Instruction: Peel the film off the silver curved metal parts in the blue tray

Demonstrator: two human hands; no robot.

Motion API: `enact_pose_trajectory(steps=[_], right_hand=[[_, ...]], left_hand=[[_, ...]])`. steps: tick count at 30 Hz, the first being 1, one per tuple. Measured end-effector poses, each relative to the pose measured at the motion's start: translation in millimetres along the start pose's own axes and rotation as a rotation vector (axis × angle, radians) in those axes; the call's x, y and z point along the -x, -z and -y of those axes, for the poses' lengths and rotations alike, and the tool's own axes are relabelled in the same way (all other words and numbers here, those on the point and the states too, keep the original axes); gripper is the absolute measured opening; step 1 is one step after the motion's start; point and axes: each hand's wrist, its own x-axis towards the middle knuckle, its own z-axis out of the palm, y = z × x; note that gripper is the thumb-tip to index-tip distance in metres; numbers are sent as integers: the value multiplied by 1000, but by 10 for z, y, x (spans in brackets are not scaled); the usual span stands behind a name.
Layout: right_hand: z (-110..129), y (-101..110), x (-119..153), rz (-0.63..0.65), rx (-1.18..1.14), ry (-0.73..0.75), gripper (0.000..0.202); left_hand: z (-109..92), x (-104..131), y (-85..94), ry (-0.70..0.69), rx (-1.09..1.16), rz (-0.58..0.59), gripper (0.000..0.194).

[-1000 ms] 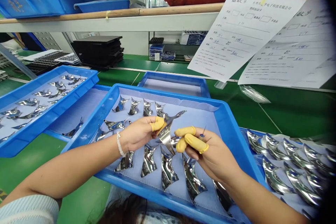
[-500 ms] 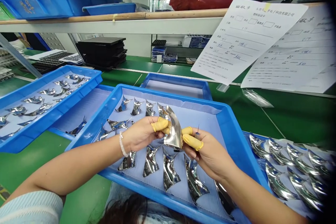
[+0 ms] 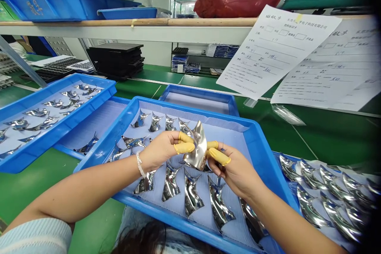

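Observation:
A curved shiny metal piece (image 3: 199, 145) is held up over the blue tray (image 3: 256, 135), between both hands. My left hand (image 3: 166, 149), with yellow finger cots on its thumb and forefinger, pinches its left side. My right hand (image 3: 235, 166), also in yellow finger cots, closes on the right edge of the same piece. A thin needle-tipped tool (image 3: 222, 146) pokes up from the right hand's grip; most of it is hidden by the fingers. Several similar curved metal pieces (image 3: 193, 194) lie in rows on the tray's pale liner, below and behind the hands.
To the left, another blue tray (image 3: 89, 108) of metal pieces overlaps a lower tray (image 3: 101, 117). More pieces (image 3: 312, 206) lie at the right. A further blue tray (image 3: 202, 94) stands behind. Paper sheets (image 3: 276, 55) hang from the shelf (image 3: 190, 31), which bears a red bag (image 3: 235, 2).
The held metal piece has been turned, so its broad, smooth face now shows more. My left thumb has shifted onto that face. The view has tilted slightly.

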Motion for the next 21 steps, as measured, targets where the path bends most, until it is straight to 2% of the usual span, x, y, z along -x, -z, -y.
enact_pose_trajectory(steps=[10,13,17,21], right_hand=[[-23,-34,12,7,-84,36,34],[-20,-52,17,-15,-85,30,36],[-14,-58,30,-35,-82,23,37],[-13,-61,43,-14,-75,17,37]], left_hand=[[-9,46,-36,-19,-123,16,17],[-19,72,-40,-95,-253,12,15],[-36,122,-57,-248,-493,-62,21],[-56,158,-82,-271,-575,-112,7]])
